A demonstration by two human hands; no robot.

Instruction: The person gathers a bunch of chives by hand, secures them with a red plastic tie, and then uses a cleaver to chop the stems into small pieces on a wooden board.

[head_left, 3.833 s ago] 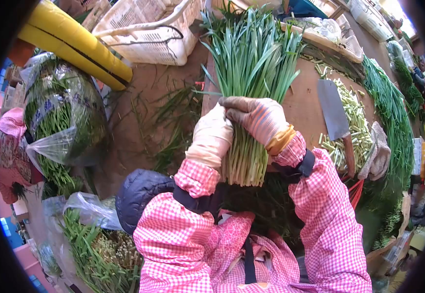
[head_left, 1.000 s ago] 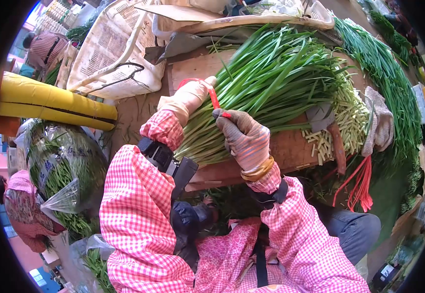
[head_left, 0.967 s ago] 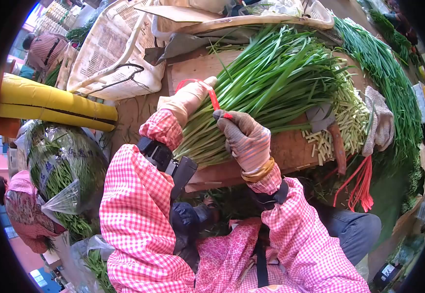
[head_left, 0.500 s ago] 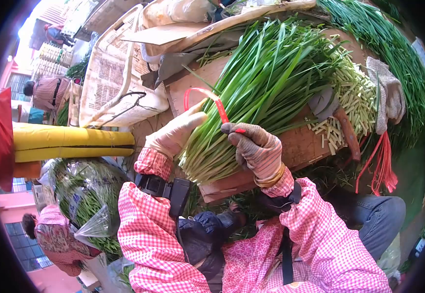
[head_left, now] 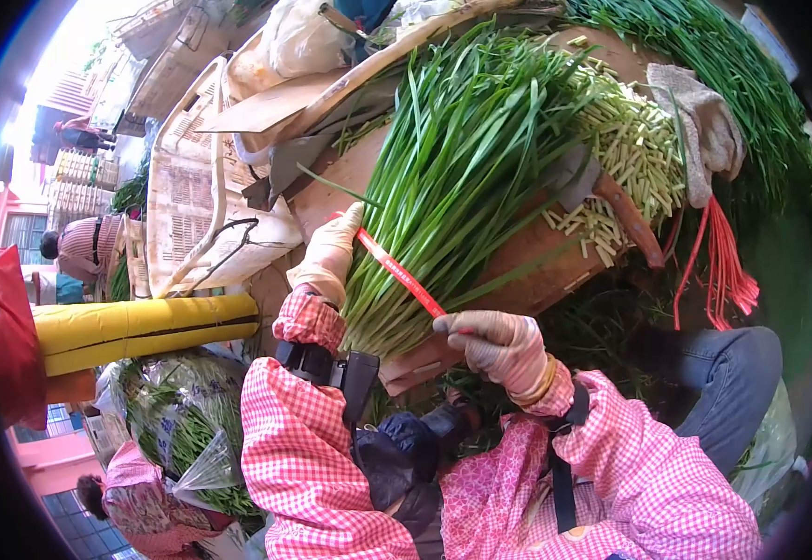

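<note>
A large bundle of long green stalks (head_left: 462,159) lies on a wooden board (head_left: 536,275). A red printed strap (head_left: 400,273) runs across the near part of the bundle. My right hand (head_left: 504,350), in a stained glove, pinches the strap's end at the bundle's right side. My left hand (head_left: 329,250), also gloved, is against the bundle's left edge by the strap's other end; its fingertips are partly hidden. Beyond the right side of the bundle lies a knife with a wooden handle (head_left: 628,220), beside a pile of short cut stalks (head_left: 625,140).
A grey cloth glove (head_left: 698,131) and loose red straps (head_left: 715,266) lie at the right, near more green stalks (head_left: 751,103). To the left are a worn plastic basket (head_left: 182,187), a yellow roll (head_left: 145,329) and a bagged bundle (head_left: 182,420). Other people are at the far left.
The strap's loop has come down and now lies taut across the bundle. My right hand has moved lower, pulling the strap's end. My left hand has shifted closer against the bundle.
</note>
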